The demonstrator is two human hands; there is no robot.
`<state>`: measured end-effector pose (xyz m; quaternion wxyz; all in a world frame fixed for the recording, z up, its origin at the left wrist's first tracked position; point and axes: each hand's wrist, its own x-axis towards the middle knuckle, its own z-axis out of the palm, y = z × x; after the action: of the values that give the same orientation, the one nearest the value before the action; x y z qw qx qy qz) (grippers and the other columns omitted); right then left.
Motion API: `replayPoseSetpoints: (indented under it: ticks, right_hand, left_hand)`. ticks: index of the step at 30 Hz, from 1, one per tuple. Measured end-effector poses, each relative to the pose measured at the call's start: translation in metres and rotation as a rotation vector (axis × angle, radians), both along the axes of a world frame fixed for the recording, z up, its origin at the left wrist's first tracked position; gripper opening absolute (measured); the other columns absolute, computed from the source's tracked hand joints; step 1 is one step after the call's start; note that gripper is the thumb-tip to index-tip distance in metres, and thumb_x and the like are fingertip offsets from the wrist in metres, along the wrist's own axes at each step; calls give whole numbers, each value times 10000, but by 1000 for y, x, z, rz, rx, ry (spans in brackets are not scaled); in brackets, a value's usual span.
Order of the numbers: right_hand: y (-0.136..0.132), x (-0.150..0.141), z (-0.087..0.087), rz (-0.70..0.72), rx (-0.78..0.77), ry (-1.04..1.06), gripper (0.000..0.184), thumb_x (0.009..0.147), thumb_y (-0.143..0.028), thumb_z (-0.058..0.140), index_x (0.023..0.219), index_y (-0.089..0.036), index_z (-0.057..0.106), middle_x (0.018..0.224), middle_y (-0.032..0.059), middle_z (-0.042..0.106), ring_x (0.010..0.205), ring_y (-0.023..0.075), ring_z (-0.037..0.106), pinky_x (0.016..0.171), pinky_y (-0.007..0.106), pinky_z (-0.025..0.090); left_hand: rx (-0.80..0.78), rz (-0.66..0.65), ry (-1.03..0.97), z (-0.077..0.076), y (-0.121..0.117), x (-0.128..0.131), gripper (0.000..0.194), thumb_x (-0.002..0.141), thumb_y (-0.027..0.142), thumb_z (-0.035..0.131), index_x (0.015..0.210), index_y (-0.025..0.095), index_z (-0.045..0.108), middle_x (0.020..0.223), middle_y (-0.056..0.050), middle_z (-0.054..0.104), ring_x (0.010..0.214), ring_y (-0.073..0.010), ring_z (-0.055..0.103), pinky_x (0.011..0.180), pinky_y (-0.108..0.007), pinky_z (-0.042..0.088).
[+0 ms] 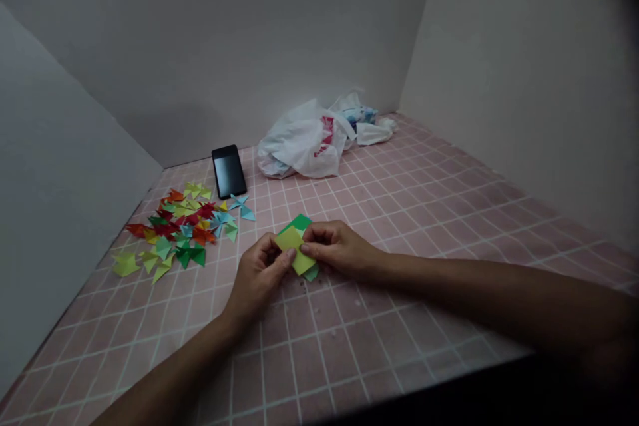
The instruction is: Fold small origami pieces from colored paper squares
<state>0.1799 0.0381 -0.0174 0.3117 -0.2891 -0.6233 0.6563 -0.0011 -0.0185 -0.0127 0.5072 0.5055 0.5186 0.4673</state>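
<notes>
Between my two hands is a small yellow paper square (293, 247), tilted so one corner points up. My left hand (259, 269) pinches its left side, with the thumb on the front face. From the right, my right hand (342, 249) grips the opposite edge between thumb and curled fingers. Behind and below the yellow paper lies green paper (300, 221), partly hidden by it and by my fingers. Left of my hands spreads a pile of folded paper pieces (187, 216) in red, orange, yellow, green and light blue.
A dark phone (229, 172) leans at the back left, beyond the folded pieces. Against the back wall lies a crumpled white plastic bag (307, 140), with a blue-and-white packet (364, 115) beside it. A pink cloth with white grid lines (429, 193) covers the surface, walled on several sides.
</notes>
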Motion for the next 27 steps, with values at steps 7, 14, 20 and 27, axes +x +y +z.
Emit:
replayPoseSetpoints:
  ticks: [7, 14, 20, 27]
  right_hand:
    - [2, 2, 1, 22, -71, 18, 208, 871, -357, 644, 841, -194, 518, 548, -79, 497, 433, 68, 418, 420, 201, 297]
    - [0, 1, 0, 20, -1, -5, 243, 851, -382, 667, 786, -185, 541, 564, -58, 498, 489, 75, 425, 454, 205, 308]
    - [16, 5, -2, -273, 226, -57, 149, 847, -322, 619, 809, -189, 563, 659, -38, 500, 570, 96, 439, 505, 222, 335]
    - [32, 3, -10, -328, 42, 19, 153, 826, -323, 598, 794, -205, 505, 572, -71, 460, 454, 86, 408, 440, 209, 308]
  left_hand:
    - [-74, -18, 16, 1, 0, 1, 297, 833, 439, 726, 855, 173, 596, 617, 45, 548, 513, -90, 446, 494, -214, 336]
    - [-18, 9, 54, 7, -2, 2, 292, 851, 443, 700, 782, 189, 575, 570, 42, 561, 510, -101, 472, 506, -215, 346]
    - [151, 199, 146, 3, 7, -7, 245, 872, 405, 671, 796, 183, 598, 619, 35, 603, 510, -92, 504, 506, -206, 402]
    - [156, 339, 163, 23, 10, -18, 274, 811, 423, 704, 864, 174, 603, 666, 41, 594, 500, -87, 504, 489, -208, 417]
